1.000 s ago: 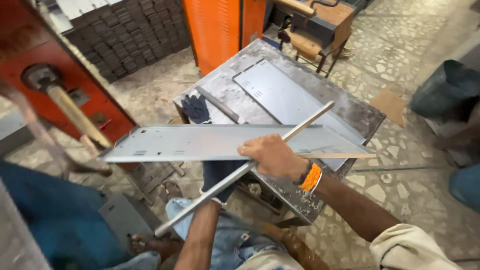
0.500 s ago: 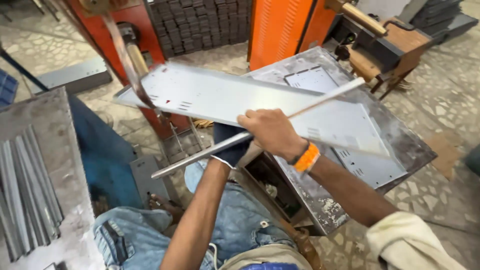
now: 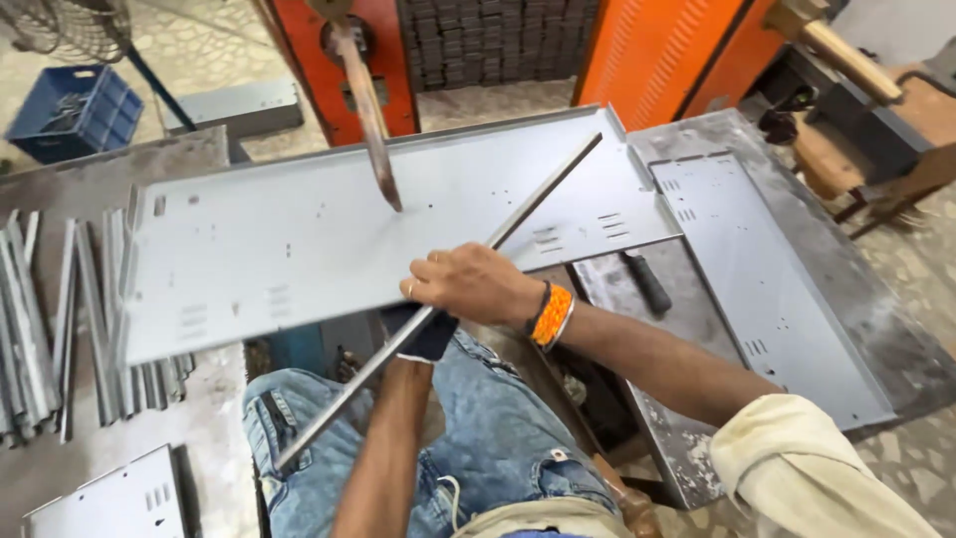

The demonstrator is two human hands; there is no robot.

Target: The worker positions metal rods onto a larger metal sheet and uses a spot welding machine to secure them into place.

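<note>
Since the earlier pictures the grey sheet-metal panel [image 3: 299, 249] has been swung to the left, away from the table [image 3: 901, 349] on the right, and is now held flat in front of the person, reaching over the stock at the left.

The right hand [image 3: 473, 284] is closed over the panel's near edge, and a long thin metal rod [image 3: 438, 304] is pinned under its fingers against the sheet. An orange wristband is worn on that wrist. The left hand [image 3: 423, 334] is in a dark glove beneath the same edge, mostly hidden by the right hand and the sheet; it presses up against the panel's underside, but whether it is closed cannot be told.

The rod runs diagonally from the lower left, above the person's jeans, to the upper right across the panel. The panel bears small punched slots and holes and has a folded lip along its far edge.

On the table at the right a second punched grey panel [image 3: 767, 289] lies flat, and a dark-handled tool [image 3: 647, 284] rests just beside its left edge. At the left, narrow bent metal strips [image 3: 60, 329] are laid side by side on a grey surface, with another slotted panel [image 3: 110, 503] near the bottom corner. Behind the held panel stands an orange machine [image 3: 349, 60] with a long lever [image 3: 370, 125] hanging in front of it. A blue crate [image 3: 75, 110] sits on the floor at the upper left.
</note>
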